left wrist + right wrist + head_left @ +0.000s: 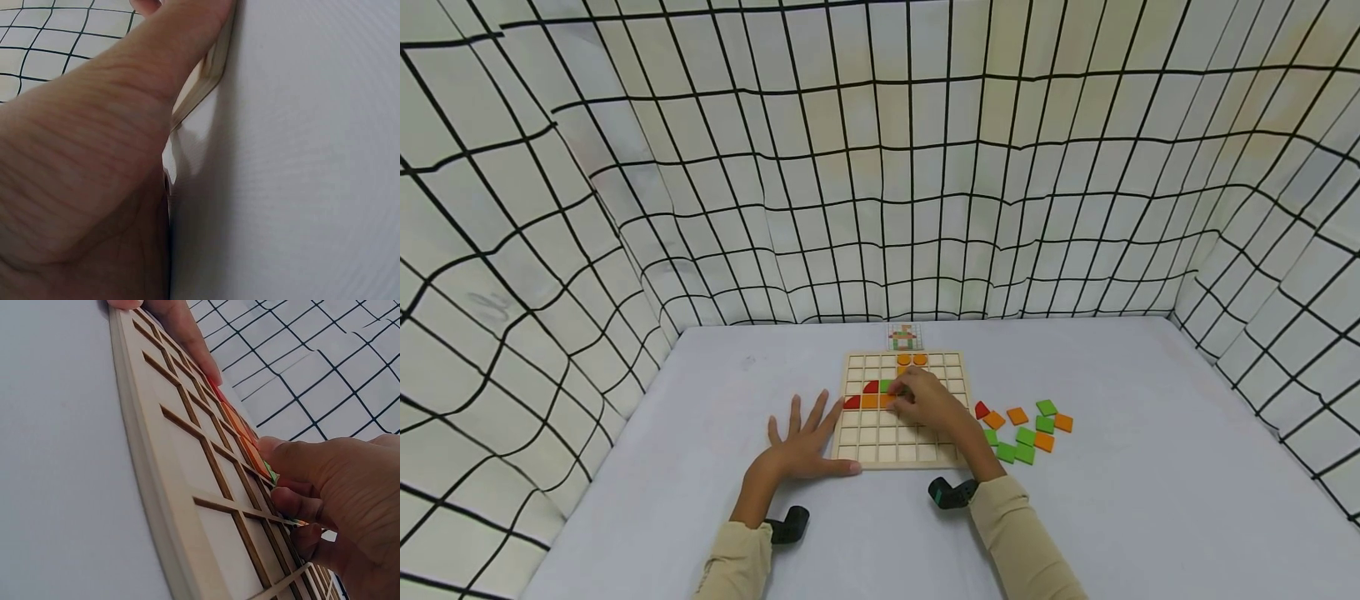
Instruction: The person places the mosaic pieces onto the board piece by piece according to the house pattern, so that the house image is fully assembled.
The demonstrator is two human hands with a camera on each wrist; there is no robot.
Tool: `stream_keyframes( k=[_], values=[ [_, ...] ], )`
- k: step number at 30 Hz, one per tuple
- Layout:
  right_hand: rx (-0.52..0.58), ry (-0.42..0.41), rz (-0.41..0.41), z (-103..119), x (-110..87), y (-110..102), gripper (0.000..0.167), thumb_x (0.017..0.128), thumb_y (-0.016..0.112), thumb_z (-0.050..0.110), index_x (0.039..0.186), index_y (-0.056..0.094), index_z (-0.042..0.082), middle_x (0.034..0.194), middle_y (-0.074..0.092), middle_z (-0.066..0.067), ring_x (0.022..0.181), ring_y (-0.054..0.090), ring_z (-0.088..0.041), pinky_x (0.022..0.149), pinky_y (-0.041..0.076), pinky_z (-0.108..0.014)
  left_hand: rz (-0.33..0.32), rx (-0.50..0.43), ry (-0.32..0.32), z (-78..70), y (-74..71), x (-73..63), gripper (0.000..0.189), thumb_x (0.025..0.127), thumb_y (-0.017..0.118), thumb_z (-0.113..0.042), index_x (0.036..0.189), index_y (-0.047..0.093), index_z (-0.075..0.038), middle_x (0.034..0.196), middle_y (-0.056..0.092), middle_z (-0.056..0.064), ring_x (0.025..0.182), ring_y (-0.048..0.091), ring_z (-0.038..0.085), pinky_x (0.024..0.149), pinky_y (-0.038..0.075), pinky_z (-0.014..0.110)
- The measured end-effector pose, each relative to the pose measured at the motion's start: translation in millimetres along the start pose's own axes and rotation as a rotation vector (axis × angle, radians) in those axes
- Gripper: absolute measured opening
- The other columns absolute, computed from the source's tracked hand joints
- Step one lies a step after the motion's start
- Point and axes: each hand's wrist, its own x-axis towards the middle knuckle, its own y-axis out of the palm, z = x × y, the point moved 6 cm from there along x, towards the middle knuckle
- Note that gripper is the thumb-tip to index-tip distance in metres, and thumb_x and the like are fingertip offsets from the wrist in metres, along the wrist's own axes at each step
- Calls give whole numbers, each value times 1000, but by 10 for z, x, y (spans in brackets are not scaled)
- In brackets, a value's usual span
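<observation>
A wooden grid board (865, 454) lies on the white table. My right hand (927, 400) is bent over its middle, thumb and fingers pinching at a green square tile (270, 471); the fingers partly hide the tile. Beside it sits another green tile (885, 386) with a red curved piece (871, 387). One row nearer are a red piece (852, 402) and orange tiles (868, 402). Orange rounded pieces (920, 360) sit at the far edge. My left hand (805, 446) lies spread at the board's left front corner, its thumb along the near edge.
Loose green tiles (1025, 436), orange tiles (1017, 416) and a red piece (982, 410) lie right of the board. A small picture card (905, 337) is behind it. Black-gridded white walls (925, 208) surround the table. Black devices sit on both wrists.
</observation>
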Motion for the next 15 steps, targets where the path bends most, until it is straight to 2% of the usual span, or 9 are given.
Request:
stream_keyframes(
  k=[11, 15],
  values=[
    [13, -11, -16, -28, -40, -122, 17, 91, 70, 19, 102, 71, 6, 95, 61, -3, 80, 56, -11, 70, 50, -22, 3, -4, -8, -16, -6, -12, 113, 73, 68, -71, 158, 14, -21, 166, -2, 14, 146, -18, 50, 105, -8, 77],
    [-6, -39, -32, -46, -60, -193, 18, 92, 69, 18, 105, 70, 5, 97, 62, -4, 82, 59, -13, 71, 51, -22, 5, -6, -9, -17, -14, -3, 112, 73, 68, -71, 158, 14, -21, 166, -3, 13, 146, -18, 49, 105, -9, 77]
  ],
)
